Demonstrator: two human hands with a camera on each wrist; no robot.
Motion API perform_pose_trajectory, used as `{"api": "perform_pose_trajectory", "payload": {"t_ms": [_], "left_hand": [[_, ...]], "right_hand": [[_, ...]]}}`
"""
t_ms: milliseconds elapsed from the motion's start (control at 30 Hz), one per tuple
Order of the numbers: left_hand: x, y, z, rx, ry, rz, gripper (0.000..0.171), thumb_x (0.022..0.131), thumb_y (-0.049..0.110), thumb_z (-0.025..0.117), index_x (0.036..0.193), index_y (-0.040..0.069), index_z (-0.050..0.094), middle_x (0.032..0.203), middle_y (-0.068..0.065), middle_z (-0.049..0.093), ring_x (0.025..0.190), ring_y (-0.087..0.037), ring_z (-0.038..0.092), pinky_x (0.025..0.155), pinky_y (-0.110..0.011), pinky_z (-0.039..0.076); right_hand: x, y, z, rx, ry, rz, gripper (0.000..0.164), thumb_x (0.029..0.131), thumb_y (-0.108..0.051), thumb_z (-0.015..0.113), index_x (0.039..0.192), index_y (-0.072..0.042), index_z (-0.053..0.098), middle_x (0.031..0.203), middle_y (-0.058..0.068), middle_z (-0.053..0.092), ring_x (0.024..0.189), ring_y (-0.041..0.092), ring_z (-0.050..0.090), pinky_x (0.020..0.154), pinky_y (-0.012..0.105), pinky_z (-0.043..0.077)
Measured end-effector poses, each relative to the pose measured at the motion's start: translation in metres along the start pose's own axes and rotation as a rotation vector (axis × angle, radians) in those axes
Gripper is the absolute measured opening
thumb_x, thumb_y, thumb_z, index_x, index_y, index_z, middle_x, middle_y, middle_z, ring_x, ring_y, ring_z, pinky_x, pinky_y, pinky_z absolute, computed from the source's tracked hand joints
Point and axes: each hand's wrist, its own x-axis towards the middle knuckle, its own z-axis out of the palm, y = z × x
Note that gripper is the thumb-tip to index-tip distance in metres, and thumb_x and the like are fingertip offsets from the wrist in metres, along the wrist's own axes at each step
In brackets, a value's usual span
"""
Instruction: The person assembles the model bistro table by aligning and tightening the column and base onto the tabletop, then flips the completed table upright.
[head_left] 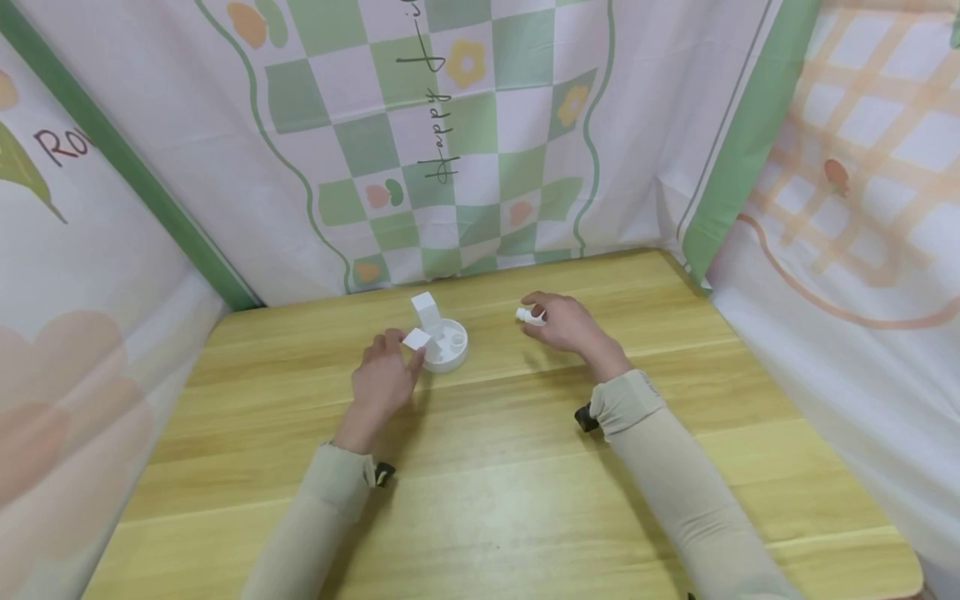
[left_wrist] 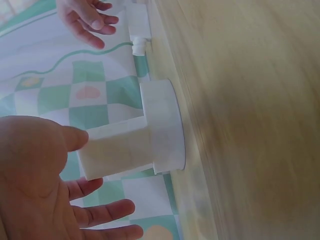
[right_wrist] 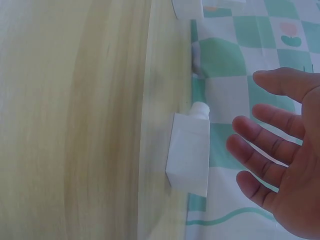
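Note:
A round white tray [head_left: 448,363] with raised rings inside sits toward the back of the table. Two white rectangular blocks stand up in it. My left hand [head_left: 381,379] pinches the nearer white block [left_wrist: 117,149] at its upper end between thumb and index finger; the other fingers stretch out past it. The second block [head_left: 425,307] stands just behind. To the right, a white square bottle [right_wrist: 190,152] with a round neck lies on its side on the table. Beside and above it is my right hand [right_wrist: 285,140], fingers spread and apart from the bottle.
The wooden table [head_left: 480,500] ends at the back against a hanging cloth [head_left: 465,133] with green checks. More printed cloth hangs along the left and right sides. Dark wrist cameras jut from both sleeves.

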Motion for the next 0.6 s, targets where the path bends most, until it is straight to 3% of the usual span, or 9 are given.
{"api": "perform_pose_trajectory", "payload": {"t_ms": [333,600], "left_hand": [[-0.001,-0.002,-0.003,0.032,0.017,0.012,0.05,0.103,0.049,0.046,0.135,0.01,0.046,0.116,-0.017,0.059,0.101,-0.036,0.062,0.066,-0.051,0.057],[0.001,-0.002,-0.004,0.023,-0.028,-0.012,0.053,0.102,0.052,0.045,0.137,0.012,0.044,0.119,-0.016,0.057,0.106,-0.035,0.061,0.07,-0.05,0.056]], "right_hand": [[-0.001,0.014,-0.004,-0.009,0.025,0.021,0.053,0.093,-0.031,0.067,0.139,-0.008,0.054,0.118,0.017,0.069,0.105,0.033,0.066,0.094,0.05,0.052],[-0.002,0.025,-0.006,-0.017,0.015,0.047,0.051,0.094,-0.031,0.065,0.139,-0.007,0.054,0.12,0.018,0.068,0.107,0.035,0.066,0.097,0.051,0.051]]}}
